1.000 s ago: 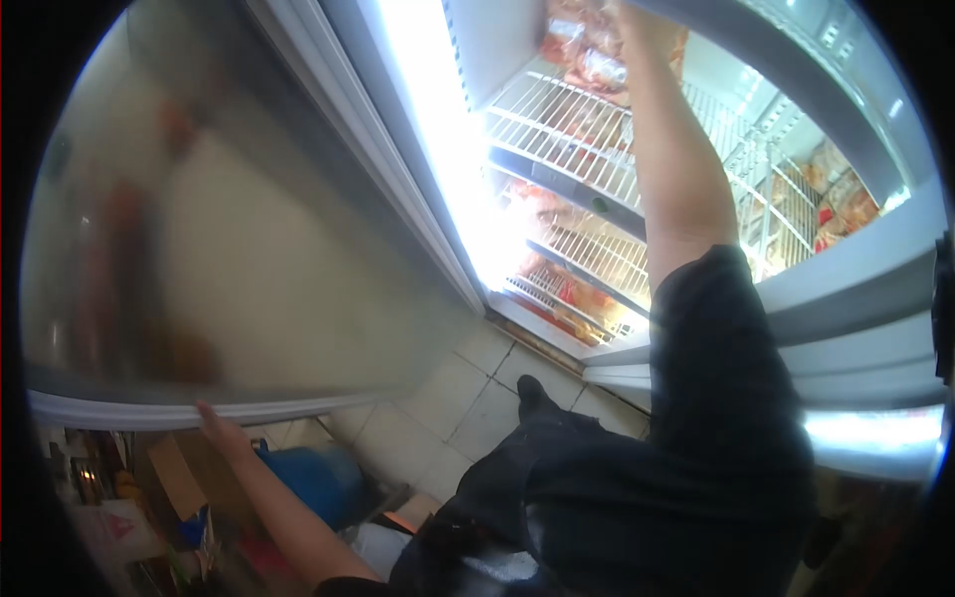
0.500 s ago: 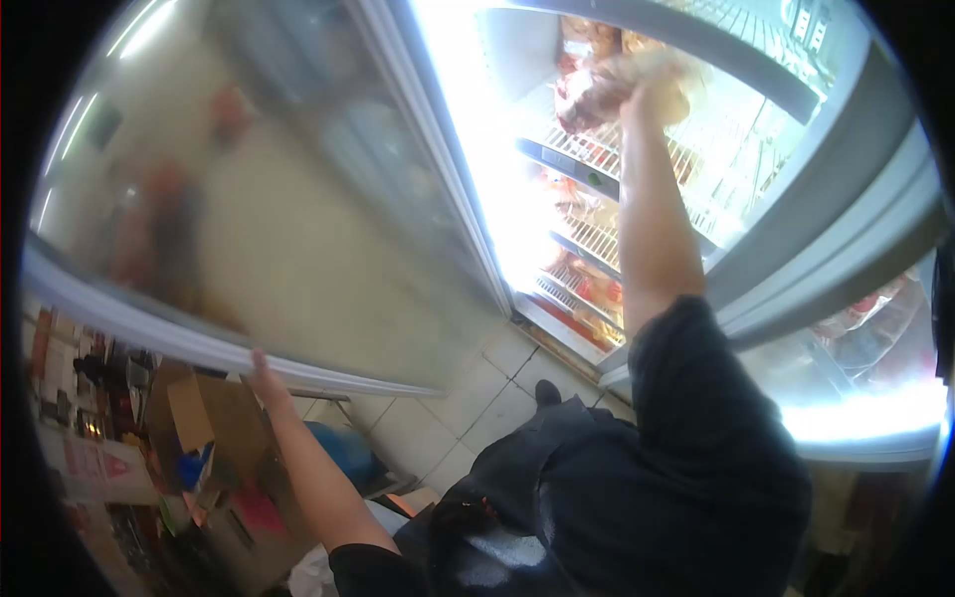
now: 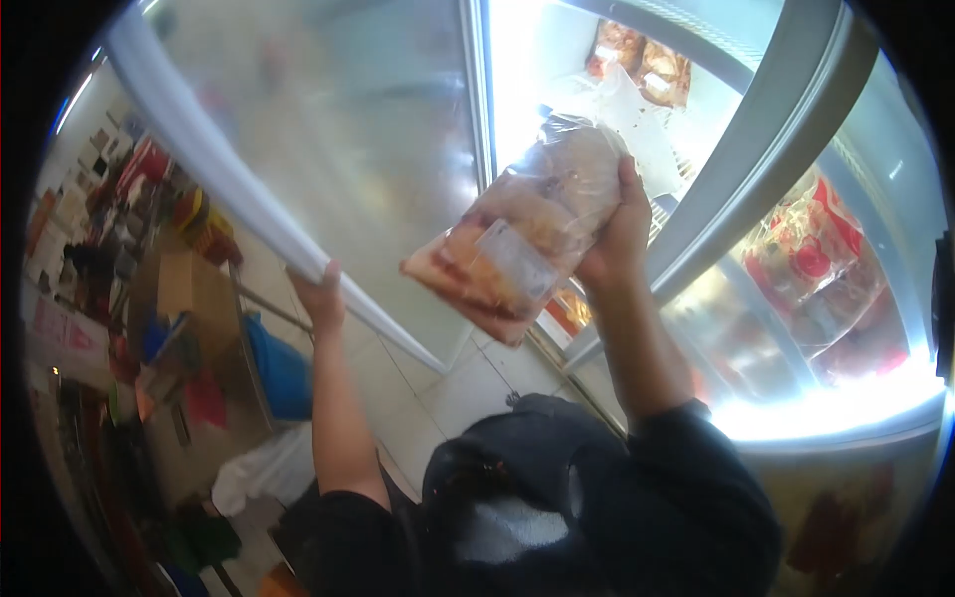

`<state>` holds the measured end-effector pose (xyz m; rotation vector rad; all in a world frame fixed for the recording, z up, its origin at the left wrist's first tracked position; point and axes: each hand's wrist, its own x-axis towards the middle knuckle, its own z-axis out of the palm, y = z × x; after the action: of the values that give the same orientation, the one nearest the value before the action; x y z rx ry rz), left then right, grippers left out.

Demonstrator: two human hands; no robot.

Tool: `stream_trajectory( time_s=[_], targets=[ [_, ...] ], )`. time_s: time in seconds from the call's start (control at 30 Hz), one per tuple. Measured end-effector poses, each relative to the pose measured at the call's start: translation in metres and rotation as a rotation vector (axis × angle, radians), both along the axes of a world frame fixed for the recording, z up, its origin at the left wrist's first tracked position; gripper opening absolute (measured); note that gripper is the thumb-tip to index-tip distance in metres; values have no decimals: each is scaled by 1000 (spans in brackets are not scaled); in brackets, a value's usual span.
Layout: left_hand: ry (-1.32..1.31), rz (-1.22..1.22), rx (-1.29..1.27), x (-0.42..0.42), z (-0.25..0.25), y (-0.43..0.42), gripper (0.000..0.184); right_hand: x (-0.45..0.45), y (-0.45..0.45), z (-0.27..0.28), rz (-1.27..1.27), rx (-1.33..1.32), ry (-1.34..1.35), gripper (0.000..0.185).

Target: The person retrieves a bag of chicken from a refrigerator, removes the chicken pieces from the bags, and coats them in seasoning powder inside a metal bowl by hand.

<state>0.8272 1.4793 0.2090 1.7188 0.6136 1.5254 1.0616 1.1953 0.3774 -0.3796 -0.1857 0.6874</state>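
My right hand (image 3: pixel 621 234) grips a clear plastic bag of meat (image 3: pixel 572 189) by its right side, out in front of the lit fridge. The bag is tilted, its pale upper part near my fingers and its reddish end pointing down to the left. A whitish label (image 3: pixel 517 254) is stuck on its face. At the left, my left hand (image 3: pixel 320 298) is closed on the white edge of the glass fridge door (image 3: pixel 239 189), which stands swung open.
More bagged meat (image 3: pixel 665 75) lies on a shelf inside the fridge. Behind the right-hand glass are red-printed bags (image 3: pixel 811 239). A cardboard box (image 3: pixel 199 289) and a blue bin (image 3: pixel 281 368) stand at left. Pale floor tiles (image 3: pixel 453 383) show below.
My right hand has drawn the bag of meat out of the fridge, down and toward me. My left hand stays on the door, whose edge now sits steeper in view.
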Motion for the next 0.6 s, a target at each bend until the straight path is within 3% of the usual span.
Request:
stream_trajectory(
  time_s=[0.17, 0.27, 0.3, 0.33, 0.37, 0.6],
  targets=[
    [-88, -234, -215, 22, -17, -85, 63, -45, -52, 9, 241, 14, -50, 55],
    [133, -180, -47, 44, -10, -150, 74, -61, -94, 16, 510, 116, -144, 61],
    [86, -527, -104, 49, 26, -180, 63, -66, -108, 17, 525, 57, -148, 64],
    [197, -155, 155, 65, 15, -200, 49, -68, -122, 19, 533, -1, -152, 68],
    [200, -89, 201, 79, 16, -217, 48, -69, -134, 20, 560, 3, -167, 68],
    [180, -365, 233, 178, 21, -310, 48, -42, -193, -9, 542, -114, -392, 70]
  ],
)
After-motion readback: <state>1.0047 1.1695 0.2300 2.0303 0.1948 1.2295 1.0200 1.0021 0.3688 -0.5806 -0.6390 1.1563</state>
